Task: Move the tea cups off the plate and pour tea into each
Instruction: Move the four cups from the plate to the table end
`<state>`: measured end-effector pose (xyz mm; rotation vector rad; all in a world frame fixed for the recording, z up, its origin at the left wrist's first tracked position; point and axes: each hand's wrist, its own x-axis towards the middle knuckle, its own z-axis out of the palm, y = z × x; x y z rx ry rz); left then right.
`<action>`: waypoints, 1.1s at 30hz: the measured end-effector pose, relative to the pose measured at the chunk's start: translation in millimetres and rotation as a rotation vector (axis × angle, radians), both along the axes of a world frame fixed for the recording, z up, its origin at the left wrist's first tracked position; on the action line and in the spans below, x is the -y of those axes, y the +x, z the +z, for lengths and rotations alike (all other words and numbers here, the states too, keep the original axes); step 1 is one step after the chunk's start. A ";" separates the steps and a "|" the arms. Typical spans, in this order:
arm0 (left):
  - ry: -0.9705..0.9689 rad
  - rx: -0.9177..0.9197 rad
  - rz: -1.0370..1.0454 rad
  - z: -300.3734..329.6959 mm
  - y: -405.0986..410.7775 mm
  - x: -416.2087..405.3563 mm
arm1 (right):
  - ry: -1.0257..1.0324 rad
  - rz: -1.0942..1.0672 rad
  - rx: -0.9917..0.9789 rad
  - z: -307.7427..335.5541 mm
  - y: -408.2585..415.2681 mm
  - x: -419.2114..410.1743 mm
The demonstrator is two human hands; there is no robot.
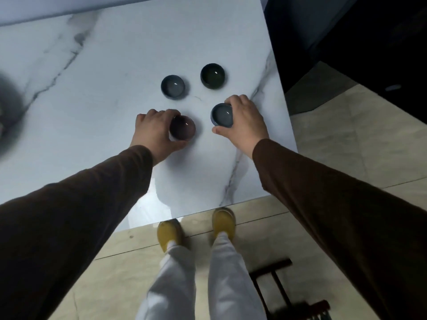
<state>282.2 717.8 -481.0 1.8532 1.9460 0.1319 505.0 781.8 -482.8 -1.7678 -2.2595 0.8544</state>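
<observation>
Four tea cups stand upright on the white marble table (97,93), none on a plate. The dark reddish cup (183,130) sits in the grip of the left hand (155,132), whose fingers curl over its far side while the thumb presses its near side. The blue-grey cup (222,115) is clasped by the right hand (245,122), fingers round the far rim and thumb at the near wall. Both held cups appear to rest on the tabletop, though contact cannot be told for certain. The two hands are apart, with bare marble between them.

Just beyond the gap between the hands stands a second blue-grey cup (173,86), free of any touch. Beyond the right hand stands a dark green cup (212,76), also untouched. Whether any cup holds tea cannot be told.

Brown sleeves (323,192) cover both arms. Well off past the left hand, a dark blurred shape (9,116) lies at the table's edge.
</observation>
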 end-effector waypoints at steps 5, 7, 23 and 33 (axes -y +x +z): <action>-0.010 -0.025 -0.003 -8.4 6.2 -4.4 | -0.014 0.032 0.027 -11.3 0.7 -9.3; -0.020 -0.035 -0.018 -11.6 7.6 -5.3 | -0.006 0.048 0.042 -14.9 0.4 -11.2; -0.077 -0.094 -0.036 -13.6 6.0 -3.7 | -0.010 0.060 0.128 -19.1 -5.5 -8.8; -0.014 -0.092 0.023 32.0 -27.2 38.0 | 0.149 0.145 0.191 43.6 -35.0 28.7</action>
